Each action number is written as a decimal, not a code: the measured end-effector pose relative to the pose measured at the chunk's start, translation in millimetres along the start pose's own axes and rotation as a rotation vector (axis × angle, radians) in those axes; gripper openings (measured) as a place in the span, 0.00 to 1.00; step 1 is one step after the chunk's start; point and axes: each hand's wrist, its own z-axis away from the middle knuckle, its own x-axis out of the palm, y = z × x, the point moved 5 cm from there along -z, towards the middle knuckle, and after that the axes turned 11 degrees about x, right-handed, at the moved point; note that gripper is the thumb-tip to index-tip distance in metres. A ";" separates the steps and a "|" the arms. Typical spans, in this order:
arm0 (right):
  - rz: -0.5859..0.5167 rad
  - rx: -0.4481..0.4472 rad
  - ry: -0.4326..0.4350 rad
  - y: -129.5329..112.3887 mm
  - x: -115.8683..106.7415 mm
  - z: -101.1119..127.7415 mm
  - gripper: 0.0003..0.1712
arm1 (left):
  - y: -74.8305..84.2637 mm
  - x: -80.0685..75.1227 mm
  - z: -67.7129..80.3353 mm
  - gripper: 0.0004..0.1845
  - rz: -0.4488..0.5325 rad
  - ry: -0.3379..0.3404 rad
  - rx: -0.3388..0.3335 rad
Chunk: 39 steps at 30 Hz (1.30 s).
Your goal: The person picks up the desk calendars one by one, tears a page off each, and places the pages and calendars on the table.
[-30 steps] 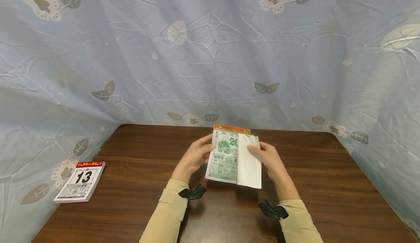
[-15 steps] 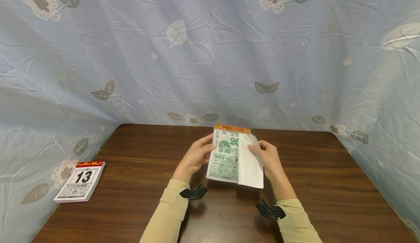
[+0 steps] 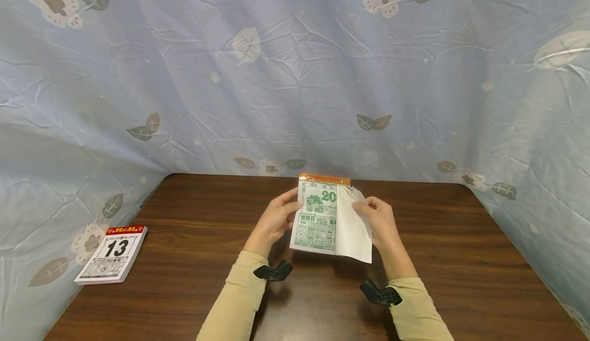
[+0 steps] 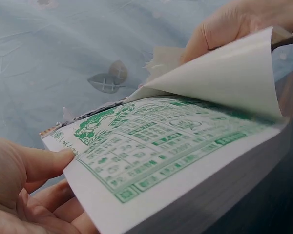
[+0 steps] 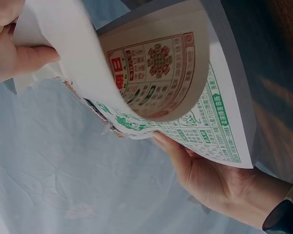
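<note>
A thick tear-off calendar (image 3: 315, 223) is held up above the table, its top page printed in green with the number 20. My left hand (image 3: 276, 215) grips its left edge, the thumb on the page and the fingers beneath. Between thumb and fingers my right hand (image 3: 380, 220) pinches a white page (image 3: 354, 223) folded over to the right. In the left wrist view this page (image 4: 224, 73) curls up off the green one. The right wrist view shows red print on the inner face of the curled page (image 5: 158, 73), with a ragged edge near the binding.
A second tear-off calendar (image 3: 112, 254), with a red header and a black 13, lies at the left edge of the brown wooden table (image 3: 198, 218). A pale blue flowered cloth (image 3: 295, 100) hangs behind the table and along both sides.
My right hand has drawn the turned page slightly to the right, and more of the green page shows, including the full number 20. The left hand stays at the left edge.
</note>
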 end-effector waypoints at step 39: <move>0.050 0.040 -0.152 -0.6 -7.8 -3.0 0.09 | 1.6 -7.8 -1.1 0.26 -0.023 0.012 -0.003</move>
